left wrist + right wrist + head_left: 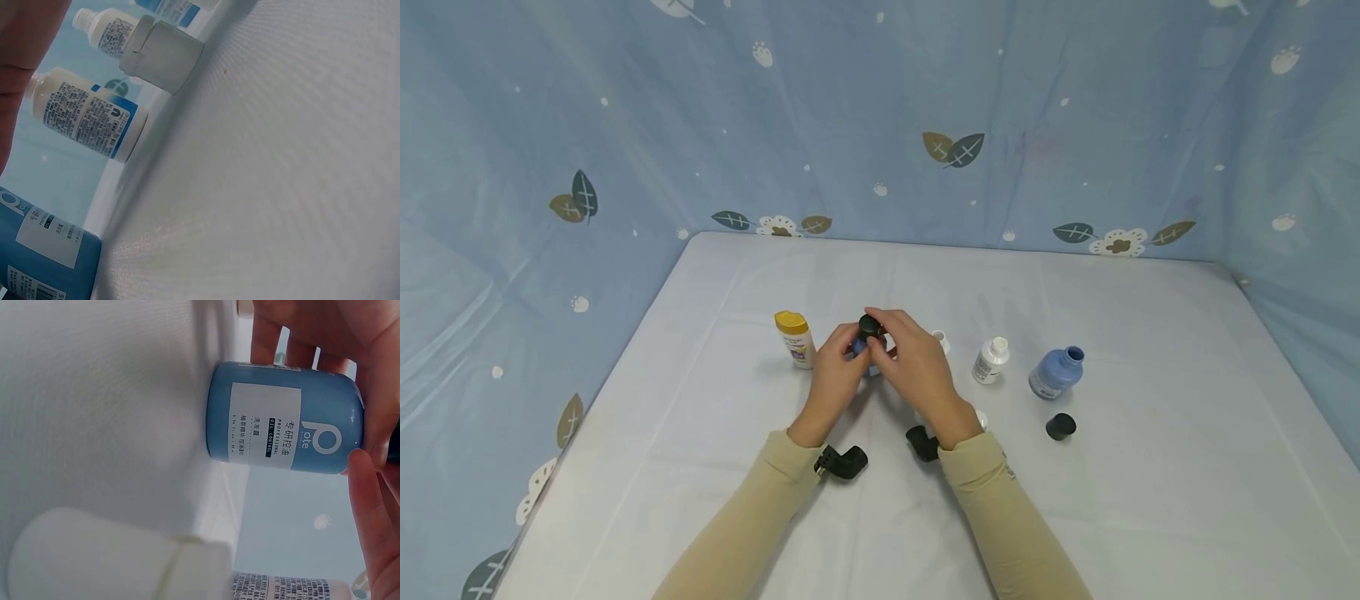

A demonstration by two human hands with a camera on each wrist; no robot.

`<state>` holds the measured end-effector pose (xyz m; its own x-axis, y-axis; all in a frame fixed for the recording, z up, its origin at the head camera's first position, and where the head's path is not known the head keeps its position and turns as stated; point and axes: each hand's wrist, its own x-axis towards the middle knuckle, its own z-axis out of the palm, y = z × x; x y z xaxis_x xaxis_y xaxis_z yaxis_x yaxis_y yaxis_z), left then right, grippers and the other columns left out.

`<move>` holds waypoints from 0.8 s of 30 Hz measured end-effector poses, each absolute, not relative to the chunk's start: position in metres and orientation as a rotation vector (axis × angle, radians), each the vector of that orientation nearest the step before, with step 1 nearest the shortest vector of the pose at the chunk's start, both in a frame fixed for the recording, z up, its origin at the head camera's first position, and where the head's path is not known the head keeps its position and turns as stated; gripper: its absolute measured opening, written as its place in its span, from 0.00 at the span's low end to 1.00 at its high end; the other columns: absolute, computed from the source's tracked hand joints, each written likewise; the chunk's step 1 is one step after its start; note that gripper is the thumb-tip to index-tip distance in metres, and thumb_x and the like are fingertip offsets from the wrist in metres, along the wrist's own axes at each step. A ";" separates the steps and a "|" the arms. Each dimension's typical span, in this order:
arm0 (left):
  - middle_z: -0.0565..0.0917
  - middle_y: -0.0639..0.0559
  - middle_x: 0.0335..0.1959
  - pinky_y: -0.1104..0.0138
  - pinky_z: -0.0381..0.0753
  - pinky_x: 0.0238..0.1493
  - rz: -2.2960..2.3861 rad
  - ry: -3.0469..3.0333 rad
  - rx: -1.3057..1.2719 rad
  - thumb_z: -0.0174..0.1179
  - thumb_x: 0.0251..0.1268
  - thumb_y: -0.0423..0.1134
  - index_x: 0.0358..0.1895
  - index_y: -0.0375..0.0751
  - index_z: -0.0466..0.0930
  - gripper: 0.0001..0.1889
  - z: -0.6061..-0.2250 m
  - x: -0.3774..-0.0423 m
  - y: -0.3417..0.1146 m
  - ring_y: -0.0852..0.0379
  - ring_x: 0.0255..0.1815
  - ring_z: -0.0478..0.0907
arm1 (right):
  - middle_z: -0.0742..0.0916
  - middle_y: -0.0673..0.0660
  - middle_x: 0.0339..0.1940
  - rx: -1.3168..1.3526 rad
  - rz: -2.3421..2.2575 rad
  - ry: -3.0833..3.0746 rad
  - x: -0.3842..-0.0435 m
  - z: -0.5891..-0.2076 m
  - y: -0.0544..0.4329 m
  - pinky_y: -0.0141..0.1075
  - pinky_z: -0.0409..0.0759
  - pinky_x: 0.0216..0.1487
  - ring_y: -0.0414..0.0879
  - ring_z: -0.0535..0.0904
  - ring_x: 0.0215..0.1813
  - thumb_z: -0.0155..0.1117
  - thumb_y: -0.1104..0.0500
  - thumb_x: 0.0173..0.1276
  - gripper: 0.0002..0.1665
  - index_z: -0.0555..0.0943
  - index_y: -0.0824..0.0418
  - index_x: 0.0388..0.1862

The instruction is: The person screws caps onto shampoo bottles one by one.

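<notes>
A blue pump-style shampoo bottle body [269, 419] with a white label stands upright on the table between both hands. My left hand [835, 371] grips its side near the shoulder, fingers reaching behind it. With thumb and fingers, my right hand [921, 358] pinches the black cap [869, 326] on top of that bottle. Most of the bottle is hidden by the hands in the head view. Just left of the hands stands a white bottle with a yellow cap [795, 339].
To the right stand white bottles without caps [991, 360] and a second, uncapped blue bottle [1056, 372]. A loose black cap [1061, 427] lies in front of it. A white cap [162, 53] sits on the table near my right wrist. Blue patterned cloth [880, 125] hangs behind the table.
</notes>
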<state>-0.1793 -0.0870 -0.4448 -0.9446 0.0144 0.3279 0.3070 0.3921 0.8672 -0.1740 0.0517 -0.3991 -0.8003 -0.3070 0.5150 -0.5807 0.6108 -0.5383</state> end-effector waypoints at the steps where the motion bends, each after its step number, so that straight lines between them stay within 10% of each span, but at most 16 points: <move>1: 0.76 0.59 0.45 0.64 0.74 0.46 -1.570 -2.389 -0.278 0.56 0.60 0.41 0.47 0.47 0.79 0.12 -0.445 -0.179 -0.087 0.63 0.47 0.72 | 0.79 0.50 0.49 0.708 1.016 -2.465 -0.174 -0.399 0.052 0.26 0.75 0.33 0.39 0.77 0.38 0.57 0.57 0.63 0.22 0.72 0.56 0.57; 24: 0.77 0.60 0.44 0.62 0.74 0.45 -1.574 -2.401 -0.242 0.57 0.59 0.43 0.46 0.48 0.79 0.12 -0.444 -0.179 -0.087 0.63 0.45 0.73 | 0.77 0.52 0.46 0.574 1.084 -2.494 -0.172 -0.399 0.046 0.28 0.74 0.32 0.42 0.76 0.38 0.63 0.51 0.59 0.27 0.70 0.57 0.56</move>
<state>-0.1786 -0.0865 -0.4444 -0.9524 -0.0028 0.3047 0.2783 0.3995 0.8735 -0.1717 0.0455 -0.3991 -0.8527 -0.2202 0.4738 -0.4966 0.6231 -0.6042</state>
